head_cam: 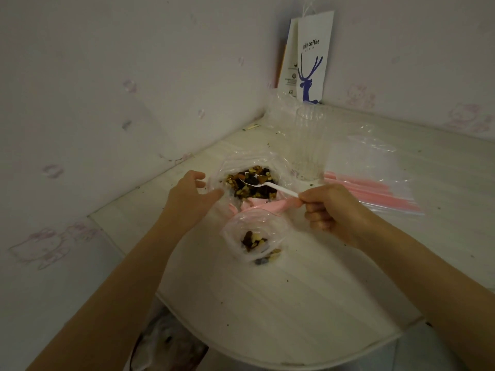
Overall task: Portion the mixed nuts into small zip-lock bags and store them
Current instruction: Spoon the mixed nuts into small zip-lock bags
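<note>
The right hand [325,207] grips the spoon [267,184] by its handle, bowl among the mixed nuts [251,187] in the large bag [238,159]. The small zip-lock bag [233,232] stands open just on the person's side of the large bag. The left hand [191,195], fingers loose, touches the large bag's rim.

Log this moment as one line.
step: scoop nuts; right hand: grips spoon in big bag; left hand: at its rim; small bag: partly filled

I am at home — cartoon-cat wallpaper [40,247] surrounds my white worktop [294,303], a coffee-shop paper bag [312,57] in its corner.
</note>
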